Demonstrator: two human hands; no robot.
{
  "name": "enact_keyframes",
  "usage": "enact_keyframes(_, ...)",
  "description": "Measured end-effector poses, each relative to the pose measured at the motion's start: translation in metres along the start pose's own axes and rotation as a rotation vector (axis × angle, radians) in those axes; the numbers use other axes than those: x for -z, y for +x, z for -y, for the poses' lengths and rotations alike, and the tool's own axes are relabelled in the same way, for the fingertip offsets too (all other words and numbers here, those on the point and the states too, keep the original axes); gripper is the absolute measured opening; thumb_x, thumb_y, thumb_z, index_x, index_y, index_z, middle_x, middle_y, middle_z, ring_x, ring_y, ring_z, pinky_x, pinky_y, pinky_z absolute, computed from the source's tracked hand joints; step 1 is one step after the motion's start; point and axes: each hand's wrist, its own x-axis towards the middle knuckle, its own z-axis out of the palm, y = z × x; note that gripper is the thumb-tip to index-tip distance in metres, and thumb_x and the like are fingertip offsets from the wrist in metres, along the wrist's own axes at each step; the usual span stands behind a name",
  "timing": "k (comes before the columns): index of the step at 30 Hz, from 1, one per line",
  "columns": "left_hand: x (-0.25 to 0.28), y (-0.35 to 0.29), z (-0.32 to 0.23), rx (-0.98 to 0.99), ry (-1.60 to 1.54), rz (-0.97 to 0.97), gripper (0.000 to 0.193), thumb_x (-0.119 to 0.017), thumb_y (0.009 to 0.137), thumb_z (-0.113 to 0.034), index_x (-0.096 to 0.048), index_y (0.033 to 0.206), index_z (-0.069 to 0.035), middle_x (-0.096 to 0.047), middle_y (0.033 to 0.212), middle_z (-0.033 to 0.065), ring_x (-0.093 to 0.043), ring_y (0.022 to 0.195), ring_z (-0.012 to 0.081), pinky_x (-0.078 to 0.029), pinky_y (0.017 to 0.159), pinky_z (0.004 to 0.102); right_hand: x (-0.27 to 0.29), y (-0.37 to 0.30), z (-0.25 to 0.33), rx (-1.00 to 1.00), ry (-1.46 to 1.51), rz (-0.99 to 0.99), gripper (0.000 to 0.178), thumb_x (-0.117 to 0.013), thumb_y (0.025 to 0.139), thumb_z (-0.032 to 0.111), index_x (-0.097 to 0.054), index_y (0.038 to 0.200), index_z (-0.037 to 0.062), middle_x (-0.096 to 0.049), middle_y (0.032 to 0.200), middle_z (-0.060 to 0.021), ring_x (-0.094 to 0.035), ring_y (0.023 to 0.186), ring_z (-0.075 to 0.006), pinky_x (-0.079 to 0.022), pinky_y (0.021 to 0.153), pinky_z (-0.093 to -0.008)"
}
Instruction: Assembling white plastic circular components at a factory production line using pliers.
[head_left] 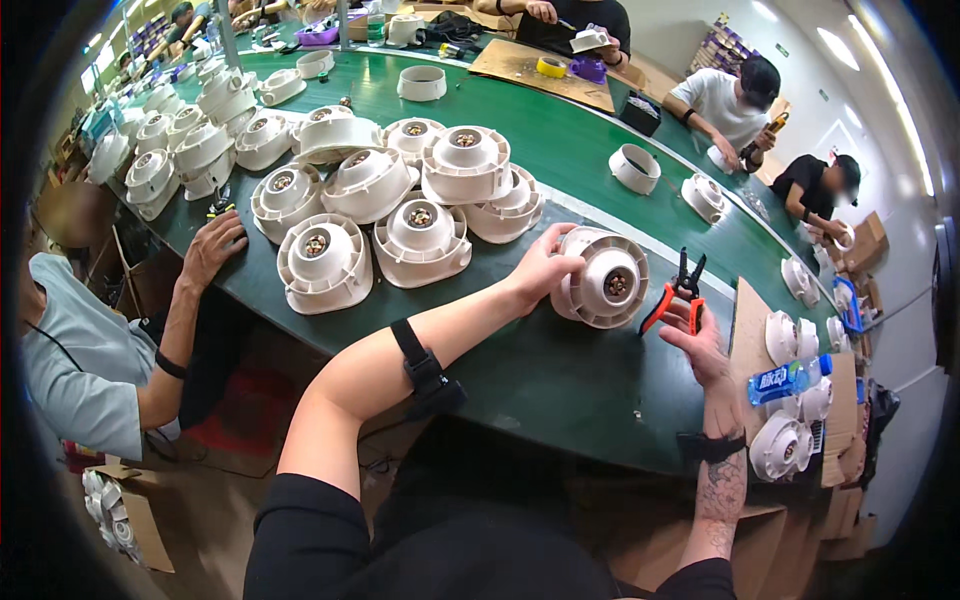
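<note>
My left hand (541, 268) grips the rim of a round white plastic housing (606, 280) with a metal core in its middle, tipped on its side on the green table (560, 370). Just to its right, my right hand (697, 335) holds orange-handled cutting pliers (676, 292) with the black jaws pointing up, close to the housing but apart from it.
A pile of several like white housings (400, 205) lies to the left. A neighbour's hand (212, 247) rests on the table edge at left. More housings and a blue packet (785, 380) sit on cardboard at right. Other people work along the far side.
</note>
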Motion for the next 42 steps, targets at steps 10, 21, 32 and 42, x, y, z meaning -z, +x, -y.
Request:
enact_keyframes(10,-0.003,-0.002,0.002,0.027,0.002,-0.027,0.068,-0.066,0.076,-0.015,-0.043,0.139,-0.004,-0.057,0.122,0.0169,-0.056,0.113,0.0222,-0.047,0.097,0.0357,-0.007,0.027,-0.047,0.001,0.369,0.099,0.053,-0.080,0.078,0.011,-0.053,0.123,0.0054,-0.061,0.104,-0.0055,-0.063,0.098,-0.0178,-0.051,0.090,-0.0326)
enact_keyframes(21,-0.003,-0.003,-0.008,0.069,0.294,-0.212,0.063,-0.070,0.087,-0.041,-0.048,0.130,0.000,-0.060,0.117,0.0141,-0.058,0.106,0.0213,-0.048,0.091,0.0344,-0.041,0.023,0.078,0.690,-1.669,-0.036,0.062,-0.077,0.068,0.012,-0.054,0.124,-0.0005,-0.052,0.124,-0.0180,-0.046,0.127,-0.0334,-0.035,0.113,-0.0470)
enact_keyframes(32,0.005,0.003,0.000,0.087,0.281,-0.270,0.057,-0.064,0.090,-0.040,-0.050,0.125,0.003,-0.060,0.113,0.0151,-0.058,0.103,0.0206,-0.047,0.090,0.0348,-0.071,0.035,0.099,0.889,-2.027,-0.055,0.043,-0.065,0.087,0.019,-0.054,0.126,0.0029,-0.051,0.125,-0.0153,-0.042,0.132,-0.0336,-0.029,0.115,-0.0503)
enact_keyframes(42,-0.007,-0.004,-0.002,-0.021,0.284,-0.419,0.057,-0.063,0.090,-0.041,-0.048,0.123,0.003,-0.058,0.115,0.0177,-0.057,0.102,0.0229,-0.047,0.089,0.0372,-0.088,0.039,0.095,0.850,-2.324,-0.168,0.041,-0.060,0.085,0.019,-0.057,0.121,0.0010,-0.057,0.115,-0.0160,-0.050,0.119,-0.0345,-0.031,0.112,-0.0498)
